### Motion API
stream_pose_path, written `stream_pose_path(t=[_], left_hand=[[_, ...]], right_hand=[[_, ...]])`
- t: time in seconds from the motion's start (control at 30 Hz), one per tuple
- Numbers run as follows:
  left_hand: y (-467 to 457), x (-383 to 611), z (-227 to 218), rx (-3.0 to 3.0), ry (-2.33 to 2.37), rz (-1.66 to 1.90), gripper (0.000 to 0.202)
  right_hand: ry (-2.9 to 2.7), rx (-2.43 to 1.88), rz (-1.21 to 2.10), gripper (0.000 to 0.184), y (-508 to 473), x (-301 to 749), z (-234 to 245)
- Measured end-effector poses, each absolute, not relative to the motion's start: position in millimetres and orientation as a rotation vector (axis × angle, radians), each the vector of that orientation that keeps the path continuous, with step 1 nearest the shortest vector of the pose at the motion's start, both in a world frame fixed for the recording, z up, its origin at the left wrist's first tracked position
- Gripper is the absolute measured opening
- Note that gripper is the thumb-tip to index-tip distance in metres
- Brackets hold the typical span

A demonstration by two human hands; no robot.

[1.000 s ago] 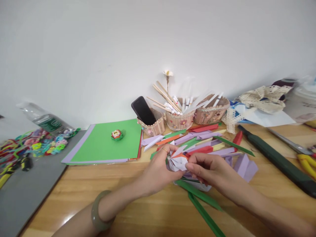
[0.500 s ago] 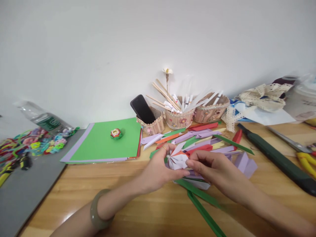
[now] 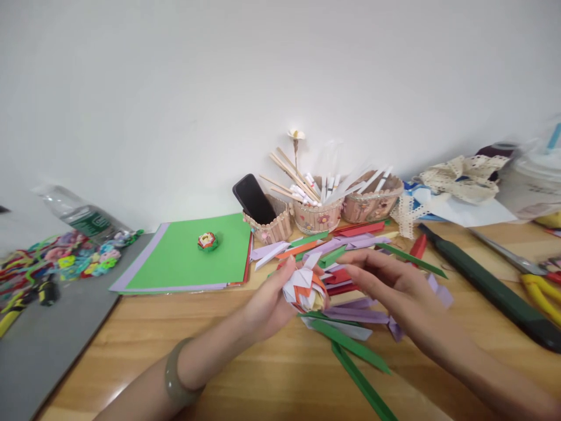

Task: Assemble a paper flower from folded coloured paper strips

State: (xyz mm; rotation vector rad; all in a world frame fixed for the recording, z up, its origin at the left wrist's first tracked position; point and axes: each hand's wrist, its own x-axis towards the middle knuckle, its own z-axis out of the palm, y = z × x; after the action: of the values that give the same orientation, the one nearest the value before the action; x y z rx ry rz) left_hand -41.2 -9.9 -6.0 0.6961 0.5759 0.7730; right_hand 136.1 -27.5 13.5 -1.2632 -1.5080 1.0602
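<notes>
Bangle: grey-green (image 3: 173,374), on the left wrist, 8 o'clock from the flower.
Green strips: folded paper (image 3: 350,346), 5 o'clock; one runs off the lower edge.
Left hand: (image 3: 269,307) 8 o'clock, grasping the flower; most fingertips hidden behind it.
Flower: folded paper (image 3: 304,292), white, orange and pale yellow, held above the table (image 3: 263,374); far side unseen.
Right hand: (image 3: 403,292) 3 o'clock, fingers bent, thumb and forefinger parted; whether the tips touch paper behind them cannot be told.
Scissors: yellow handles (image 3: 537,291), 3 o'clock, cut off by the right edge.
Strip pile: lilac, red, orange, green (image 3: 359,241), 1 o'clock, partly covered by the right hand.
Sheets: green over lilac (image 3: 188,269), 9 o'clock, bearing a small paper rosette (image 3: 207,241).
Baskets: three (image 3: 318,216), 12 to 1 o'clock; the leftmost holds a phone (image 3: 255,200), lower end hidden.
Bottle: clear, lying (image 3: 90,222), 10 o'clock; green label, white mark too blurred to read.
Cup: lidded (image 3: 532,184), 2 o'clock; dark lettering illegible, side cropped.
</notes>
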Motion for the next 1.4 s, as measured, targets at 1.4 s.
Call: stream_pose_path(t=[1.4], left_hand=[[-11.9, -35.5, -13.6, 0.654, 0.796, 0.704, 0.026]], right_hand=[[-1.581, -1.175, 1.130, 0.020, -31.4, 128.8, 2.1]])
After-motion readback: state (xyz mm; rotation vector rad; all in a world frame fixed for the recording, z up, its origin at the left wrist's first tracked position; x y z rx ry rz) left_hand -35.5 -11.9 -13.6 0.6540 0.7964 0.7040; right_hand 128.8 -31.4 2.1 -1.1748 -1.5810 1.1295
